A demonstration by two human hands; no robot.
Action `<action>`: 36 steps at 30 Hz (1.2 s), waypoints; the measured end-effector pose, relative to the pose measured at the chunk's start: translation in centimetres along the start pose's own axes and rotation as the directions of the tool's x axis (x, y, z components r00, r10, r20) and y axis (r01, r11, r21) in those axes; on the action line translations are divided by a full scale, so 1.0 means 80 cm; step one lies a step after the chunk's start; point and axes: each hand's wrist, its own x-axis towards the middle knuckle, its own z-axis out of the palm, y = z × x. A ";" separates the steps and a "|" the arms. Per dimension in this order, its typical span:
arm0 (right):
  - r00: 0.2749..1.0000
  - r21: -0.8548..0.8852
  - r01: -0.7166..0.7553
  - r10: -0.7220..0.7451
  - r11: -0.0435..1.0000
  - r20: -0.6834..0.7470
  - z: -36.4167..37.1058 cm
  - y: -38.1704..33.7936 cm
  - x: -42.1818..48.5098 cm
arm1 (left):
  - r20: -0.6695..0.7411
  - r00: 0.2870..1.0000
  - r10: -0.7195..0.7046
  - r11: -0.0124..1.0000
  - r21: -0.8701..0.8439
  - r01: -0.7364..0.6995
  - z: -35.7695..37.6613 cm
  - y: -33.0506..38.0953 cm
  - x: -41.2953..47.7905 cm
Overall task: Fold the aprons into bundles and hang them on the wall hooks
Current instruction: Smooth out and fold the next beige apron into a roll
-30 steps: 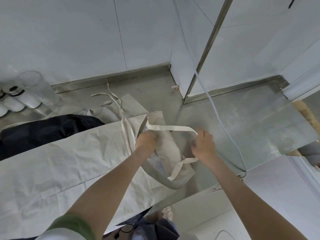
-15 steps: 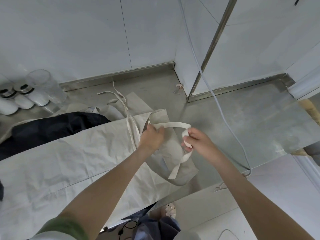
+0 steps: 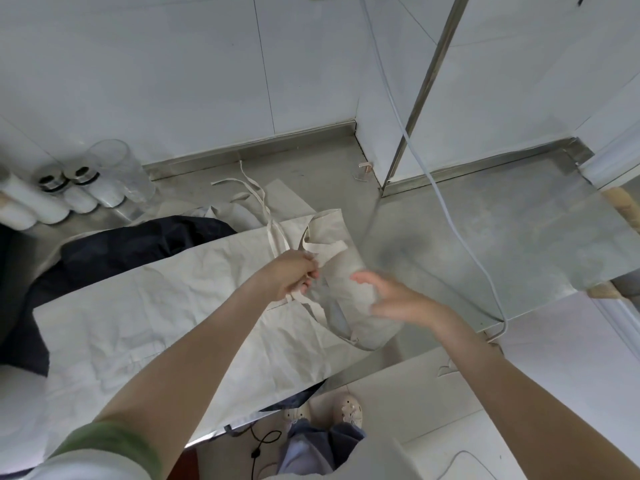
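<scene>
Strap [image 3: 325, 252]: dropped from right grip [image 3: 398, 299], fingers spread apart; kept clamped in left grip [image 3: 294, 275]. Meant apron [image 3: 173, 306] on desk [image 3: 485, 237] not yet bundled.

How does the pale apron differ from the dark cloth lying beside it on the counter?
Colour: the cream apron is off-white; the dark cloth is navy.
Pose: the cream apron lies spread long and flat, creased, while the dark cloth is bunched and partly under it.
Handling: the left hand grips the cream apron's strap; nothing touches the dark cloth.
Both lie on the steel counter.
</scene>
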 end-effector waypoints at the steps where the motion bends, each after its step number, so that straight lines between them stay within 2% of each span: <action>1: 0.994 -0.248 -0.047 0.070 0.968 0.086 0.006 0.014 -0.002 | -0.018 1.000 -0.019 0.997 -0.079 0.017 -0.007 0.001 -0.004; 2: 0.987 -0.423 -0.052 0.112 0.905 0.117 0.014 0.027 -0.005 | -0.024 0.999 -0.035 0.986 -0.162 0.031 -0.015 0.001 -0.006; 3: 0.987 -0.522 -0.037 0.112 0.852 0.113 0.021 0.037 -0.007 | -0.017 0.999 -0.050 0.970 -0.239 0.044 -0.023 0.002 -0.010; 5: 0.998 -0.626 -0.019 0.051 0.780 0.033 0.034 0.050 -0.008 | 0.009 0.997 -0.074 0.934 -0.349 0.072 -0.037 0.003 -0.018; 7: 1.000 -0.694 -0.013 -0.002 0.720 -0.021 0.041 0.063 -0.003 | 0.011 0.996 -0.092 0.943 -0.321 0.091 -0.050 -0.001 -0.023; 8: 0.999 -0.714 -0.014 -0.015 0.700 -0.035 0.041 0.069 -0.002 | -0.002 0.994 -0.106 0.968 -0.228 0.103 -0.054 -0.003 -0.022; 10: 0.991 -0.752 0.019 -0.113 0.659 -0.073 0.041 0.068 -0.005 | -0.040 0.987 -0.155 0.984 0.084 0.158 -0.066 -0.009 -0.022; 11: 0.985 -0.782 0.023 -0.148 0.623 -0.088 0.039 0.067 -0.006 | -0.047 0.981 -0.189 0.939 0.284 0.195 -0.069 -0.009 -0.024; 12: 0.984 -0.793 0.020 -0.150 0.608 -0.091 0.039 0.068 -0.005 | -0.043 0.973 -0.225 0.840 0.499 0.216 -0.070 -0.009 -0.026; 13: 0.986 -0.797 0.044 -0.157 0.602 -0.064 0.038 0.070 -0.003 | -0.037 0.965 -0.261 0.698 0.683 0.214 -0.071 -0.009 -0.027; 14: 0.984 -0.777 0.042 -0.163 0.628 -0.078 0.040 0.080 0.003 | -0.033 0.957 -0.287 0.564 0.802 0.197 -0.072 -0.007 -0.030; 15: 0.973 -0.746 0.029 -0.189 0.665 -0.131 0.043 0.086 0.002 | -0.013 0.952 -0.305 0.481 0.861 0.166 -0.070 -0.003 -0.033; 16: 0.960 -0.693 0.012 -0.203 0.721 -0.194 0.044 0.075 -0.003 | 0.022 0.947 -0.320 0.463 0.876 0.136 -0.070 0.000 -0.039; 18: 0.914 -0.596 -0.021 -0.227 0.803 -0.338 0.044 0.065 -0.007 | 0.134 0.932 -0.337 0.550 0.832 0.080 -0.069 0.007 -0.047; 20: 0.910 -0.436 -0.086 -0.107 0.896 -0.400 0.044 0.060 -0.014 | 0.187 0.932 -0.310 0.636 0.770 0.057 -0.074 0.008 -0.050; 21: 0.903 -0.368 -0.097 -0.074 0.925 -0.423 0.045 0.061 -0.014 | 0.176 0.935 -0.308 0.637 0.768 0.065 -0.078 0.008 -0.050; 22: 0.902 -0.327 -0.081 -0.070 0.941 -0.426 0.047 0.062 -0.014 | 0.138 0.937 -0.322 0.583 0.809 0.081 -0.084 0.006 -0.048; 23: 0.914 -0.358 -0.053 -0.099 0.932 -0.393 0.050 0.063 -0.014 | 0.087 0.938 -0.337 0.473 0.877 0.089 -0.088 0.004 -0.049; 25: 0.939 -0.416 -0.037 -0.111 0.909 -0.327 0.055 0.063 -0.014 | -0.037 0.936 -0.350 0.180 0.978 0.106 -0.093 -0.001 -0.057; 26: 0.938 -0.433 -0.058 -0.099 0.899 -0.332 0.058 0.065 -0.013 | -0.092 0.939 -0.331 0.059 0.991 0.118 -0.092 -0.004 -0.059; 28: 0.934 -0.465 -0.094 -0.084 0.880 -0.348 0.061 0.064 -0.012 | -0.168 0.961 -0.221 -0.073 0.985 0.155 -0.083 -0.008 -0.055; 30: 0.936 -0.491 -0.126 -0.061 0.862 -0.347 0.066 0.061 -0.009 | -0.191 0.982 -0.006 -0.017 0.981 0.191 -0.062 -0.004 -0.040; 32: 0.934 -0.515 -0.171 -0.029 0.840 -0.357 0.068 0.059 -0.007 | -0.178 0.951 0.251 0.092 0.983 0.160 -0.031 0.004 -0.017; 34: 0.934 -0.579 -0.193 -0.033 0.792 -0.357 0.070 0.057 -0.007 | -0.024 0.911 0.411 0.106 0.994 -0.021 0.003 0.007 0.004; 36: 0.941 -0.622 -0.148 -0.086 0.769 -0.329 0.075 0.066 -0.003 | 0.179 0.895 0.409 0.052 0.974 -0.218 0.028 0.001 0.026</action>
